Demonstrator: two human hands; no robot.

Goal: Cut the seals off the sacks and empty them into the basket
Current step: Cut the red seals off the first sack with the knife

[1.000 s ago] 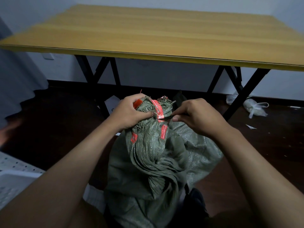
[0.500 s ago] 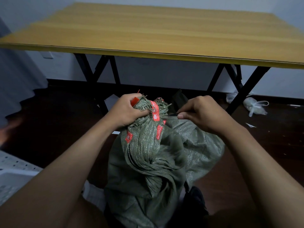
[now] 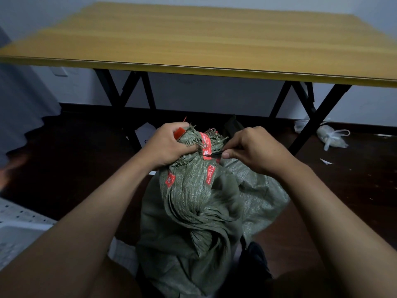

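My left hand [image 3: 169, 147] grips the bunched neck of the green sack [image 3: 193, 211] standing on the floor before the tabletop [image 3: 204, 39]. My right hand [image 3: 255, 149] pinches a thin dark blade [image 3: 216, 153] against the red seal [image 3: 206, 147]; its white print is too small to read.

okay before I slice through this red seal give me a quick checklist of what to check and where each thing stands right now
1. Sack neck held firm: left hand grips the bunched top of the green sack: ok.
2. Blade on target: right hand pinches a thin dark blade at the red seal: ok.
3. Left fingers away from the blade: close beside it: not ok.
4. Seal severed: cannot tell.
5. Basket ready: white basket at lower left, only partly in view: cannot tell.
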